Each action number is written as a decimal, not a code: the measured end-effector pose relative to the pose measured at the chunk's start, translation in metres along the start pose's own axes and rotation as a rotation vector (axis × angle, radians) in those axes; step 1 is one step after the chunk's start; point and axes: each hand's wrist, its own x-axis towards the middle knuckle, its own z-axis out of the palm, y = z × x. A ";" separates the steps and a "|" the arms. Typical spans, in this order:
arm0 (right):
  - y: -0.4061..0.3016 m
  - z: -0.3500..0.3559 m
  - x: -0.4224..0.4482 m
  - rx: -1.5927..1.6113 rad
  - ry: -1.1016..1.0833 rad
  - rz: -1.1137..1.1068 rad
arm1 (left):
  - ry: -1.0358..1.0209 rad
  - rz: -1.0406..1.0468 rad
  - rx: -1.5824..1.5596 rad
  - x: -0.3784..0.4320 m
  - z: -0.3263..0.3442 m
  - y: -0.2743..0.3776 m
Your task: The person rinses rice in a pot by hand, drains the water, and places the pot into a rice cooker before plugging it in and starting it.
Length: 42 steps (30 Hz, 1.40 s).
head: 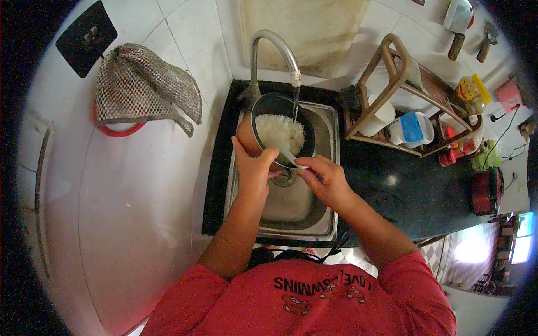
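A round pot with a dark inside and an orange outside is tilted over the metal sink. Whitish, wet contents that look like rice lie in it. My left hand grips the pot's near left side, thumb at the rim. Between the fingers of my right hand is the handle of a pale spoon or paddle, its head down in the contents. Water runs from the curved metal faucet into the pot. Below the pot, the sink drain partly shows.
Right of the sink, a brown rack with white containers stands on the black countertop. Jars and a red appliance sit farther right. A mesh cloth hangs over a red-rimmed item on the left wall. A cleaver hangs at upper right.
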 end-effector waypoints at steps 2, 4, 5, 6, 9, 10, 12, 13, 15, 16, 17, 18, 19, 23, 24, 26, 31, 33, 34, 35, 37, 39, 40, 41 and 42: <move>0.000 0.001 0.001 0.001 0.003 -0.002 | 0.014 0.033 0.008 0.001 0.000 0.000; 0.001 0.000 0.002 0.005 0.007 -0.007 | 0.012 0.052 0.038 0.003 -0.002 -0.002; 0.002 0.000 0.002 0.008 0.012 -0.003 | 0.012 0.061 0.053 0.004 -0.003 -0.002; 0.003 0.000 0.002 0.012 0.016 -0.001 | 0.016 0.066 0.052 0.005 -0.003 -0.003; 0.003 0.000 0.002 0.018 -0.003 0.036 | 0.015 0.076 0.044 0.005 -0.003 -0.002; 0.003 -0.001 0.002 0.019 -0.015 0.054 | 0.006 0.076 0.037 0.003 -0.003 -0.001; -0.001 -0.003 0.003 0.005 -0.027 0.057 | -0.020 0.073 0.001 0.003 -0.004 -0.001; -0.004 -0.004 0.003 -0.002 -0.033 0.058 | -0.037 0.070 -0.028 0.004 -0.006 -0.003; -0.006 -0.005 0.004 -0.003 -0.037 0.060 | -0.063 0.078 -0.047 0.002 -0.007 -0.004; -0.007 -0.006 0.004 -0.004 -0.038 0.062 | -0.072 0.089 -0.038 0.000 -0.007 -0.003; -0.008 -0.006 0.005 -0.009 -0.039 0.054 | -0.082 0.100 -0.028 -0.002 -0.006 -0.003; -0.009 -0.006 0.005 -0.013 -0.040 0.045 | -0.086 0.095 -0.033 -0.002 -0.007 -0.003; -0.010 -0.007 0.005 -0.018 -0.040 0.036 | -0.090 0.089 -0.038 -0.002 -0.008 -0.002; -0.015 -0.010 0.006 -0.056 -0.030 0.024 | -0.179 0.071 -0.077 -0.004 -0.008 0.003; -0.015 -0.011 0.006 -0.052 -0.022 0.030 | -0.201 0.064 -0.117 -0.004 -0.008 0.004; -0.014 -0.011 0.006 -0.041 -0.010 0.036 | -0.247 0.049 -0.196 -0.003 -0.009 0.005; -0.013 -0.012 0.003 -0.033 -0.009 0.029 | -0.300 -0.115 -0.231 -0.002 -0.016 0.000; -0.013 -0.013 0.002 -0.033 -0.014 0.031 | -0.288 -0.173 -0.226 -0.002 -0.017 -0.004; -0.014 -0.014 0.001 -0.033 -0.018 0.033 | -0.262 -0.195 -0.209 -0.001 -0.017 -0.009; -0.014 -0.014 0.001 -0.035 -0.019 0.032 | -0.236 -0.217 -0.193 -0.001 -0.017 -0.012; -0.014 -0.015 0.000 -0.038 -0.016 0.031 | -0.236 -0.247 -0.198 -0.002 -0.017 -0.012; -0.012 -0.014 -0.001 -0.030 -0.022 0.034 | -0.224 -0.258 -0.184 -0.003 -0.018 -0.012; -0.011 -0.014 -0.001 -0.027 -0.025 0.035 | -0.212 -0.253 -0.168 -0.003 -0.018 -0.012; -0.013 -0.014 -0.001 -0.031 -0.034 0.046 | -0.201 -0.249 -0.151 -0.003 -0.019 -0.012; -0.015 -0.015 0.000 -0.037 -0.042 0.057 | -0.213 -0.244 -0.175 -0.003 -0.020 -0.011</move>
